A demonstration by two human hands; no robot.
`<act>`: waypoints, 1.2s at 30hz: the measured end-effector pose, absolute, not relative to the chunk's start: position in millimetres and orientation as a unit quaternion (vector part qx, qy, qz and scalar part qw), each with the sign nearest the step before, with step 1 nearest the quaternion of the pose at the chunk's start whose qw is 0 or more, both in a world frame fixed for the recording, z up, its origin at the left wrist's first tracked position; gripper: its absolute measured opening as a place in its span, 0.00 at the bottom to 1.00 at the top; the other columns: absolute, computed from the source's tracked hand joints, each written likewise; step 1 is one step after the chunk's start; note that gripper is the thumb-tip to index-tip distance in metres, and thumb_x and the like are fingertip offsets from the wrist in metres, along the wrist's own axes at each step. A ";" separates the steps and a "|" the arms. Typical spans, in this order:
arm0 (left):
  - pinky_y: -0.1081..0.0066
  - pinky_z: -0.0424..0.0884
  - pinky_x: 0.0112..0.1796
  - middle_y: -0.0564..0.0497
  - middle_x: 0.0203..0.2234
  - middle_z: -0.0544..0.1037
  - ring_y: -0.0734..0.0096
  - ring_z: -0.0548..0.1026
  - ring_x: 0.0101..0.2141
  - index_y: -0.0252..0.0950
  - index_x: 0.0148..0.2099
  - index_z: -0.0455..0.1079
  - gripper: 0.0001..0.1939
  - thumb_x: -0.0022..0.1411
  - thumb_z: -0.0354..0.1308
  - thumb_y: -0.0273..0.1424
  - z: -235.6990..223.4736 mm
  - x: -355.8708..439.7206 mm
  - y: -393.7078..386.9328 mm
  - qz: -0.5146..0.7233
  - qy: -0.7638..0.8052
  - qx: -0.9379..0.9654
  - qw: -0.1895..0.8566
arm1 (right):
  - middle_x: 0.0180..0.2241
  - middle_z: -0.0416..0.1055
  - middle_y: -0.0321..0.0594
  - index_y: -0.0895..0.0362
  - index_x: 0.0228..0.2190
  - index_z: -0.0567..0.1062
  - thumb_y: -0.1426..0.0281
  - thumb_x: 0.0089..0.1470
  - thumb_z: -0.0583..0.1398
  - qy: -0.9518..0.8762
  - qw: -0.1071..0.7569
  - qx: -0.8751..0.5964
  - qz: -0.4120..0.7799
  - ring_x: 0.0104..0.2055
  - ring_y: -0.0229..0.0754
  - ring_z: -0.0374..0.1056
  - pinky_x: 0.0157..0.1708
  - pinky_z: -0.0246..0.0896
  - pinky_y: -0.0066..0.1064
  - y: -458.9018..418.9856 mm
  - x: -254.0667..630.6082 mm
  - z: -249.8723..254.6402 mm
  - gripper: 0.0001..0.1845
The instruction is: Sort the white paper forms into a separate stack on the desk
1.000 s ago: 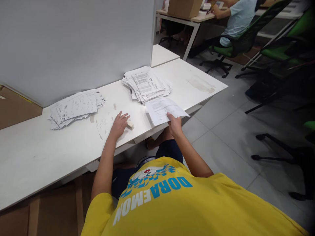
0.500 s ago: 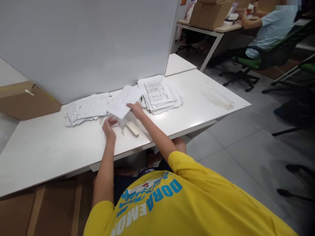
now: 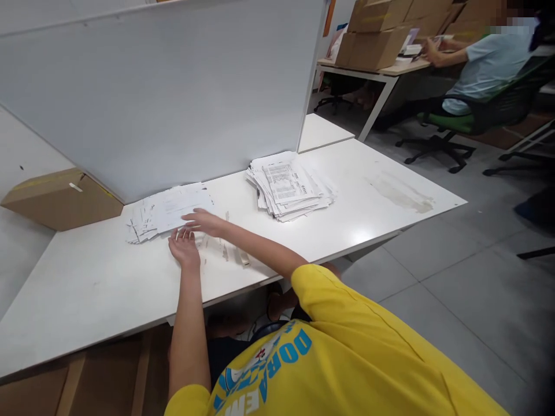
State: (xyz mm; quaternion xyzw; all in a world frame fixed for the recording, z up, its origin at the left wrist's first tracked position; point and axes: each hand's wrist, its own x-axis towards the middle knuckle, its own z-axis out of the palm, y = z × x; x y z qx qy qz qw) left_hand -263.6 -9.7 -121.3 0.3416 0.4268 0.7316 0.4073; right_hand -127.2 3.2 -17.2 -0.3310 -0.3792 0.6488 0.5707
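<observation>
Shirt [image 3: 277,370] reads "DORAEM…"; papers' [image 3: 173,211] print too blurred, perhaps forms.

left hand [image 3: 185,247] flat, fingers spread | right hand [image 3: 203,220] open, outstretched

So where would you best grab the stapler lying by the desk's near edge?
Grip the stapler across its long narrow sides near the middle, coming from above. It lies flat on the desk, slim and elongated, just right of the right forearm, with bare desk on its right, so that side looks freest.
</observation>
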 end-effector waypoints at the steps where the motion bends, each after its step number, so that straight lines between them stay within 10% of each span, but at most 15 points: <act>1: 0.63 0.72 0.45 0.44 0.42 0.73 0.64 0.75 0.44 0.43 0.46 0.62 0.24 0.62 0.39 0.54 -122.1 -265.0 -9.0 0.731 0.425 0.341 0.411 | 0.49 0.71 0.52 0.60 0.44 0.73 0.63 0.40 0.72 -0.403 0.558 -0.344 0.639 0.47 0.51 0.71 0.48 0.69 0.49 1.1 -99.1 -23.1 0.29; 6: 0.57 0.66 0.56 0.41 0.58 0.68 0.63 0.65 0.61 0.44 0.53 0.63 0.24 0.64 0.39 0.49 -125.9 -263.7 -6.7 0.691 0.488 0.382 0.371 | 0.66 0.48 0.61 0.60 0.58 0.63 0.59 0.45 0.68 -0.585 0.448 -0.657 0.159 0.66 0.64 0.47 0.63 0.44 0.56 -7.7 65.8 -62.7 0.42; 10: 0.56 0.52 0.64 0.47 0.65 0.60 0.66 0.49 0.68 0.44 0.54 0.65 0.22 0.64 0.44 0.47 -126.8 -255.5 -7.0 0.686 0.513 0.400 0.326 | 0.55 0.62 0.61 0.63 0.55 0.66 0.59 0.53 0.60 -0.625 0.290 -0.724 -0.010 0.57 0.62 0.57 0.56 0.51 0.52 -24.9 141.5 -90.5 0.32; 16: 0.56 0.51 0.65 0.45 0.63 0.62 0.64 0.50 0.68 0.42 0.50 0.68 0.19 0.64 0.47 0.45 -127.0 -251.3 -7.0 0.690 0.508 0.422 0.298 | 0.48 0.68 0.53 0.59 0.45 0.75 0.69 0.57 0.55 -0.603 0.322 -0.729 -0.042 0.49 0.55 0.61 0.50 0.57 0.43 -41.1 155.9 -102.4 0.16; 22: 0.55 0.49 0.65 0.45 0.58 0.67 0.62 0.55 0.66 0.40 0.43 0.67 0.12 0.62 0.50 0.40 -111.5 -242.9 -6.7 0.731 0.491 0.340 0.330 | 0.48 0.71 0.53 0.61 0.45 0.75 0.82 0.51 0.52 -0.606 0.305 -0.734 -0.029 0.51 0.53 0.63 0.52 0.60 0.42 -46.5 169.5 -102.3 0.22; 28: 0.48 0.49 0.66 0.48 0.58 0.68 0.51 0.55 0.66 0.40 0.46 0.69 0.12 0.65 0.54 0.40 -79.5 -224.5 -67.2 0.688 0.481 0.509 0.192 | 0.50 0.72 0.53 0.58 0.49 0.75 0.77 0.55 0.49 -0.538 0.470 -0.699 -0.031 0.55 0.52 0.64 0.57 0.60 0.47 -86.9 153.2 -102.5 0.24; 32: 0.47 0.65 0.59 0.43 0.52 0.75 0.49 0.71 0.56 0.44 0.55 0.69 0.21 0.66 0.50 0.47 -85.8 -170.5 -160.9 0.530 0.343 0.594 0.499 | 0.45 0.74 0.49 0.52 0.48 0.76 0.68 0.60 0.51 -0.515 0.552 -0.655 -0.041 0.52 0.51 0.69 0.58 0.62 0.48 -158.2 106.7 -122.0 0.19; 36: 0.52 0.62 0.61 0.43 0.67 0.57 0.50 0.61 0.64 0.49 0.69 0.50 0.40 0.60 0.56 0.54 -106.2 -98.8 -215.7 0.432 0.305 0.519 0.672 | 0.44 0.75 0.47 0.50 0.51 0.74 0.75 0.58 0.52 -0.624 0.529 -0.572 -0.066 0.48 0.49 0.72 0.47 0.70 0.44 -229.5 76.6 -136.3 0.22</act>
